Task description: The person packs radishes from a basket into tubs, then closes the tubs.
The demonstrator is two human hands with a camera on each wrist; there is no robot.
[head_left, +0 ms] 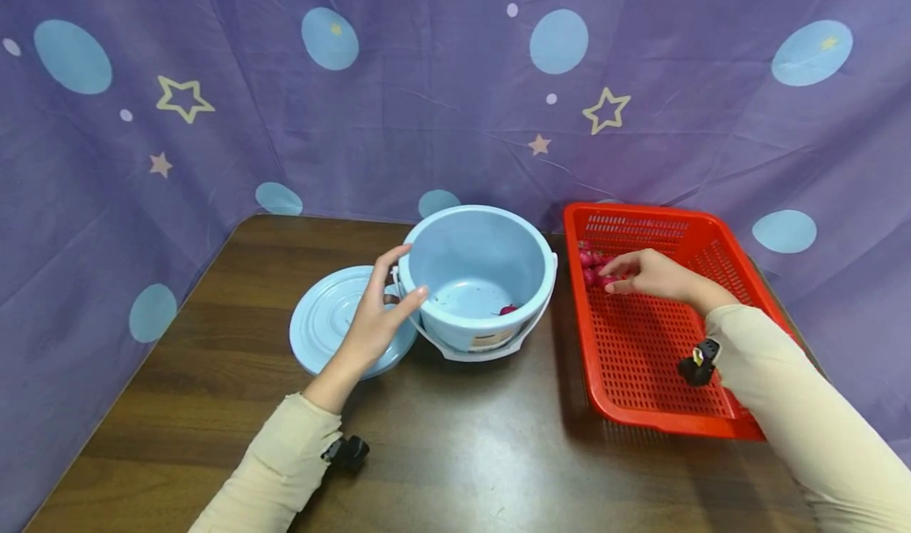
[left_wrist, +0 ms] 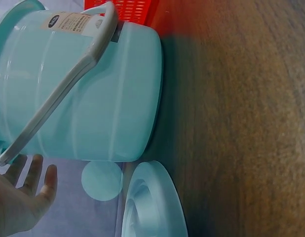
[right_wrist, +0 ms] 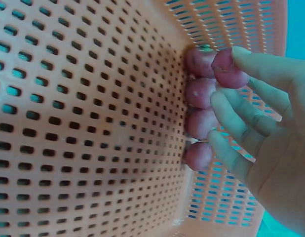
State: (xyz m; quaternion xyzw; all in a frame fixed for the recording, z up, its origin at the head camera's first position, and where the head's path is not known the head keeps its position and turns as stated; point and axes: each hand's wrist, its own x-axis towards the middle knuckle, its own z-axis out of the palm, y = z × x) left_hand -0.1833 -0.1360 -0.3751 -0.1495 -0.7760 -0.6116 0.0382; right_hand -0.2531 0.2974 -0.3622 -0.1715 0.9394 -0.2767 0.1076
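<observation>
In the head view, my right hand (head_left: 658,274) reaches into the red basket (head_left: 584,319). It pinches a small red radish (right_wrist: 226,70) between thumb and fingers. Several more radishes (right_wrist: 199,123) sit in a row along the basket's wall, just beside the fingers. My left hand (head_left: 373,319) rests at the left rim of a light blue bucket (head_left: 477,322), thumb and index finger spread along it. In the left wrist view its other fingers extend loosely near the handle. One radish (head_left: 508,310) lies inside the bucket, partly hidden by the front rim.
A round blue lid (head_left: 323,319) lies on the wooden table (head_left: 455,438), left of the bucket and partly under my left forearm. The bucket's white handle (head_left: 484,355) hangs down in front. A purple curtain (head_left: 455,106) hangs behind the table.
</observation>
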